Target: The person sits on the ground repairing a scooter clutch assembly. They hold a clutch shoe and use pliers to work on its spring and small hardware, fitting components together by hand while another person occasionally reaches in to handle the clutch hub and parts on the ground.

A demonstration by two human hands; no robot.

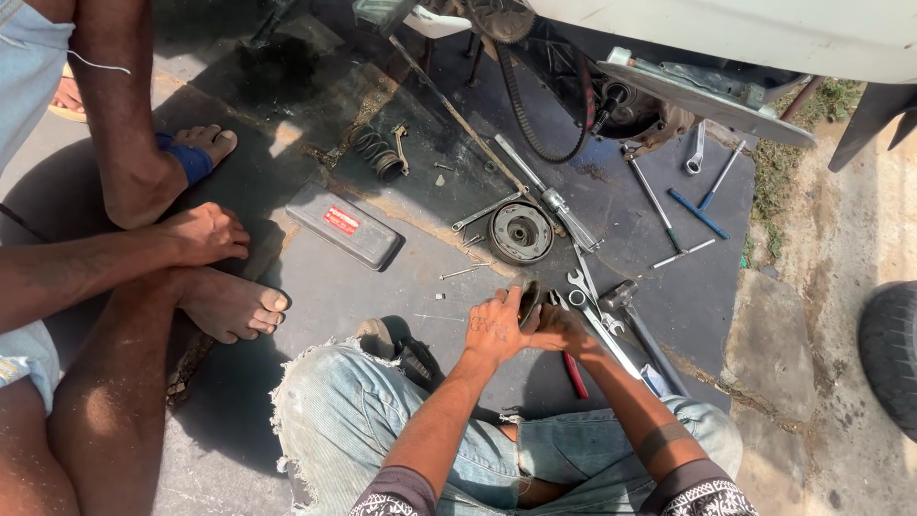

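I sit on a dark mat (401, 287) with my knees apart. My left hand (495, 328) and my right hand (562, 330) meet over a small dark round metal part (528, 302), both gripping it just above the mat. A red-handled tool (574, 374) lies under my right wrist. Right beside my hands lie several spanners (590, 296) and a hammer-like tool (626, 301). A round metal clutch drum (520, 232) rests on the mat a little beyond my hands.
Another person squats at the left, a bare foot (229, 306) and a hand (202, 234) near a grey tool case (344, 225). A drive belt (535, 115) hangs from the open scooter engine (640, 100). A spring (377, 153), screwdrivers (697, 212) and a tyre (888, 354) are around.
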